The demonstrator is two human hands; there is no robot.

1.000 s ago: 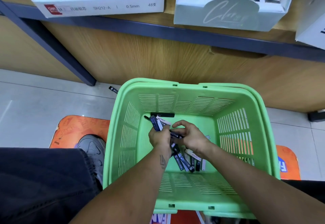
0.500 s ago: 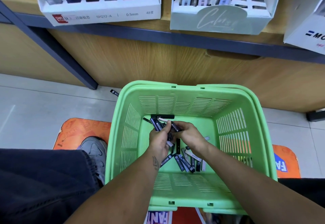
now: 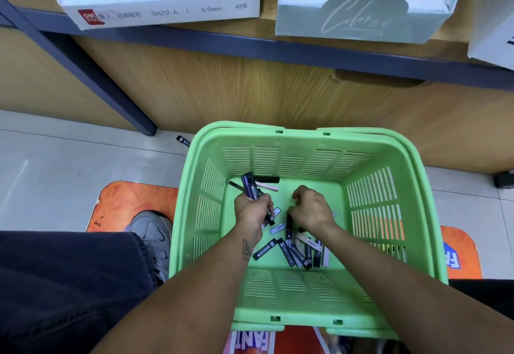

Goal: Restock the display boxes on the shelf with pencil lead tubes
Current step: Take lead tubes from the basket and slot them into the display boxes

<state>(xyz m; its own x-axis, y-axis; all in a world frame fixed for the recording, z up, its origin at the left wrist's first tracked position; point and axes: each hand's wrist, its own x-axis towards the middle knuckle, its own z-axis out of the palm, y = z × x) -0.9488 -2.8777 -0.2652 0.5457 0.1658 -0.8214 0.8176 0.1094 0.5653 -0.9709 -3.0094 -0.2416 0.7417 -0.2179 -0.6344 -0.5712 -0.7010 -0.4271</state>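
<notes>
Inside the green basket (image 3: 395,159), the left hand (image 3: 251,212) is gripping a bunch of tubes (image 3: 251,188) while the right hand (image 3: 313,209) is pinching one tube (image 3: 289,221).

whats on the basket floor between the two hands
In the head view, between left hand and right hand: bare green basket floor, plus two small loose lead tubes.

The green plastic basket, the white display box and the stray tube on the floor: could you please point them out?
Green plastic basket (image 3: 303,128), head view, far rim.
White display box (image 3: 167,10), head view, front panel.
Stray tube (image 3: 183,141), head view, middle.
</notes>
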